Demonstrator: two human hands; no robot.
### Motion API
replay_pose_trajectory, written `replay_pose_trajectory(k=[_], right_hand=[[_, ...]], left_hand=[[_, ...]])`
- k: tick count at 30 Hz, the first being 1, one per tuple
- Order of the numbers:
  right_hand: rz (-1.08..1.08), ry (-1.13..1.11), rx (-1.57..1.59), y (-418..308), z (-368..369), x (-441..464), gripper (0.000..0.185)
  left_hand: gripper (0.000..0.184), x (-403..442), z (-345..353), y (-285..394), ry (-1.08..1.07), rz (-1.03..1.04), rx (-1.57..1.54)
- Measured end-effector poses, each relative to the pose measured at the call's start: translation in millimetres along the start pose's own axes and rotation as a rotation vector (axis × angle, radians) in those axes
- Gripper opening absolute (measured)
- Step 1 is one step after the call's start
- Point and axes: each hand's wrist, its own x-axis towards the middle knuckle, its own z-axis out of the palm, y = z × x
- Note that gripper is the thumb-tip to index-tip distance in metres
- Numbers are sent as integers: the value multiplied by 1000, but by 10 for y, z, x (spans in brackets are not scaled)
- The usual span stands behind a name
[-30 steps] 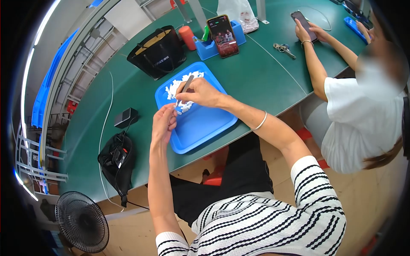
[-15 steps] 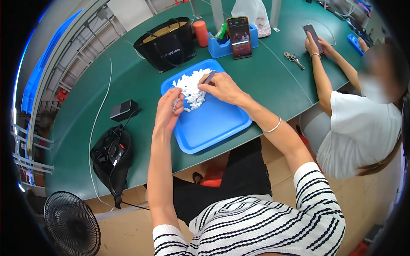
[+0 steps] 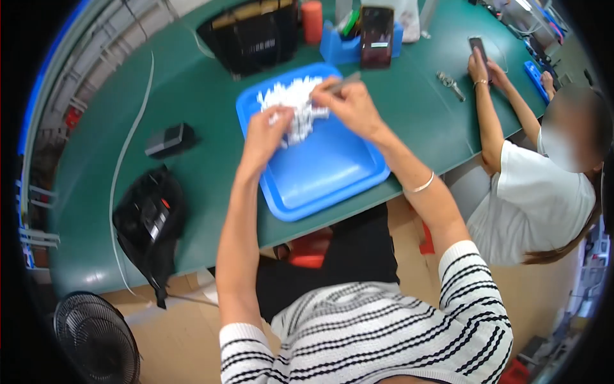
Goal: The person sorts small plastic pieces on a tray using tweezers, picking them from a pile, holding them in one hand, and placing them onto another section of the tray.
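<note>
A blue tray [image 3: 323, 173] lies on the green table, with a heap of small white pieces [image 3: 295, 95] in its far part. My right hand [image 3: 348, 105] is closed round a slim grey tool [image 3: 347, 81], over the right side of the heap. At the heap's left edge is my left hand [image 3: 268, 132], its fingers drawn together near the white pieces. Blur hides what its fingertips hold, if anything.
Beyond the tray stand a black bag [image 3: 252, 41], a red cylinder [image 3: 311, 22] and a phone [image 3: 376, 38] against a blue holder [image 3: 339, 48]. Left are a dark box [image 3: 171, 139], black pouch [image 3: 150, 221] and cable. Right, a person [image 3: 531, 198] holds a phone, near keys [image 3: 451, 86].
The view has shifted, bringing the far objects nearer its top edge. My left hand has moved in over the heap's left edge, closer to my right hand, which still holds the tool.
</note>
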Motion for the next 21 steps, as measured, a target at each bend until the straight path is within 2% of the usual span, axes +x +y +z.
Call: replay_pose_trajectory(k=[2, 9, 12, 16, 18, 21], right_hand=[[-60, 3, 176, 107, 40, -4, 17], [-46, 68, 127, 200, 16, 51, 23], [-12, 58, 70, 162, 47, 45, 23], [8, 58, 114, 218, 40, 55, 22], [-8, 45, 97, 275, 28, 59, 22], [45, 62, 82, 111, 58, 10, 25]], left_hand=[[23, 40, -1, -59, 6, 47, 59], [24, 75, 37, -108, 134, 209, 206], [27, 77, 57, -112, 137, 230, 237], [28, 96, 51, -40, 116, 156, 261], [26, 123, 67, -216, 123, 267, 385], [24, 82, 83, -128, 139, 229, 358]])
